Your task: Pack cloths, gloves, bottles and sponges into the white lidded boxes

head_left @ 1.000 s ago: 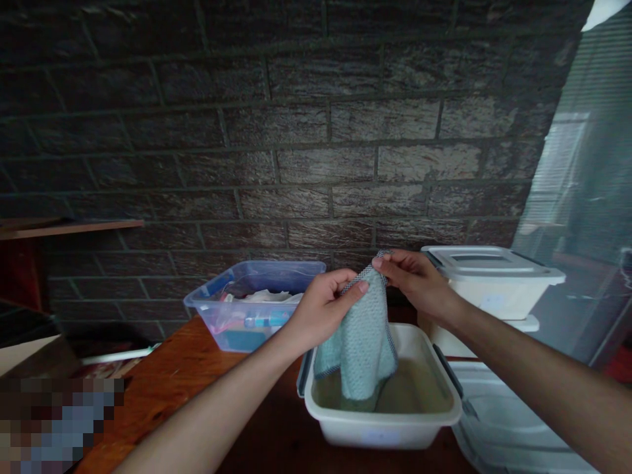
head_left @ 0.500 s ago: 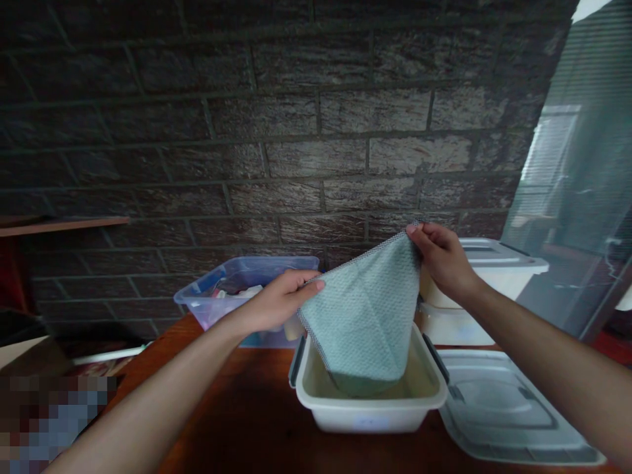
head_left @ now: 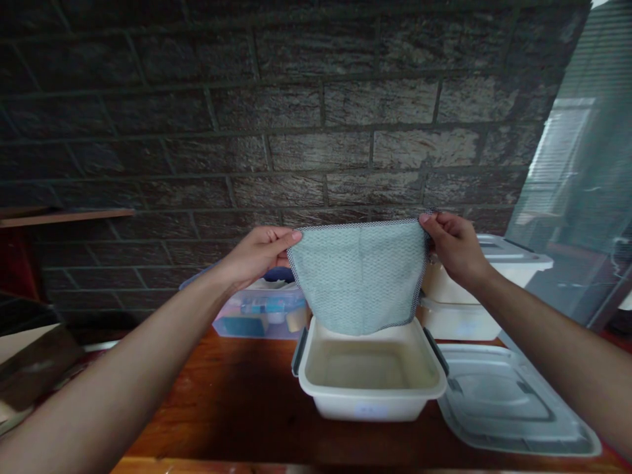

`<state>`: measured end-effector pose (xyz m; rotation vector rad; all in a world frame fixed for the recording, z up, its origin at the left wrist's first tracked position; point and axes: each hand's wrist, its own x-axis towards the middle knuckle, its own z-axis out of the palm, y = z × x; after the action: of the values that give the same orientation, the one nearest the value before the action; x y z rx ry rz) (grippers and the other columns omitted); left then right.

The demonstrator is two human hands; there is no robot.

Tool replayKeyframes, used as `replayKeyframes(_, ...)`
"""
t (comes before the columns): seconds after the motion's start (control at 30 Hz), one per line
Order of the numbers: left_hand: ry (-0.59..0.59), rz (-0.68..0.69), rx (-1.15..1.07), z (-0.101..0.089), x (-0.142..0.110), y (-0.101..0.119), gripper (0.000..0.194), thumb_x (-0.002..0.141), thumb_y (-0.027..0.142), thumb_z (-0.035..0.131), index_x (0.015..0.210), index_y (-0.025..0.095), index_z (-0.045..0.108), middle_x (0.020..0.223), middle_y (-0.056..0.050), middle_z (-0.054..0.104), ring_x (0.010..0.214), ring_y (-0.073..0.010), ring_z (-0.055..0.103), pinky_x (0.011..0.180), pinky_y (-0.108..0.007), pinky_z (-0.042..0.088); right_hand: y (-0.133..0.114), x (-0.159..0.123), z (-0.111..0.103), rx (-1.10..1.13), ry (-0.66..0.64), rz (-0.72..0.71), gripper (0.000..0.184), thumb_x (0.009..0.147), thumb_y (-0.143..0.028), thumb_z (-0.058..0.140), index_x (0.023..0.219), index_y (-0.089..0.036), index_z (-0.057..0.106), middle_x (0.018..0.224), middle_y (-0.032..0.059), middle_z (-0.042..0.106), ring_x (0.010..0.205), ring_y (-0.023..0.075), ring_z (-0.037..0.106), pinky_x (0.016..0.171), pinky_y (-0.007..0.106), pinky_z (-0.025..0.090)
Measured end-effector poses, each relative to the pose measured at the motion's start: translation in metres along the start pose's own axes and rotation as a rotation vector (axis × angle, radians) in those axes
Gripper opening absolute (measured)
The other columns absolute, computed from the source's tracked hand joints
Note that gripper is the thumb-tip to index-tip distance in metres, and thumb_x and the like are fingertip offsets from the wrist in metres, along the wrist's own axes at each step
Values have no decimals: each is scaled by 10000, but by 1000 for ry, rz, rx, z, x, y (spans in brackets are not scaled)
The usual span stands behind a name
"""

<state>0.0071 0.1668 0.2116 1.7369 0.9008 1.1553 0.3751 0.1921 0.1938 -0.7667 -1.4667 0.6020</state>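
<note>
A pale green cleaning cloth [head_left: 359, 280] with a dark checkered edge hangs spread between my hands. My left hand [head_left: 264, 253] pinches its upper left corner, and my right hand [head_left: 451, 247] pinches the upper right one. Below and partly behind the cloth stands a white plastic box [head_left: 372, 398] with grey side latches. Its lid is off, and what shows of the inside is a bare floor with some murky shading. The cloth's lower edge hangs over the far part of this box.
Left of the box, a clear bluish bin [head_left: 224, 322] holds several packaged items. A grey lid [head_left: 513, 398] lies flat to the right. Behind it are stacked lidded white boxes [head_left: 461, 322]. All stand on a wooden table [head_left: 237, 408] before a dark brick wall [head_left: 316, 151].
My left hand has risen, drawing the cloth's top edge almost level. The cloth's lower part has come up out of the white box, showing more of its inside.
</note>
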Motion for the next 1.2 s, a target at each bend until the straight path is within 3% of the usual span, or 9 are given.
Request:
replayKeyframes(0.17,82,85,84,-4,12,10,412,868,556,704,899,146,740,840,-71,743,732,-171,693,678,-270,575,-8,7,0,35,-1,-19,382,818,-558,761,684,-244,591,561,-41,500,459,123,437,416,274,358)
replayKeyframes(0.47,110,138,154,-9,27,35,349,903,512,670,915,165,711,780,-61,717,613,-158,675,508,-223,532,-31,31,2,3,85,-112,428,817,-562,755,640,-224,560,516,-56,457,412,94,406,393,255,370)
replayKeyframes(0.67,190,165,136,-1,35,39,316,897,501,680,910,186,704,733,-39,683,547,-142,631,431,-201,473,-36,38,0,-34,105,-126,353,877,-455,719,677,-213,558,480,-73,433,380,89,377,382,244,312)
replayKeyframes(0.97,133,187,78,18,38,47,299,912,482,667,882,186,691,691,-22,639,486,-140,598,386,-218,435,-28,47,-10,-32,182,-81,268,926,-239,666,685,-165,574,491,-68,449,412,65,380,428,271,238)
replayKeyframes(1.2,162,186,67,26,40,51,292,924,477,650,894,189,687,698,-16,628,485,-128,574,400,-208,421,-31,48,-11,23,183,-81,295,943,-227,652,666,-166,570,519,-59,462,442,65,374,452,281,236)
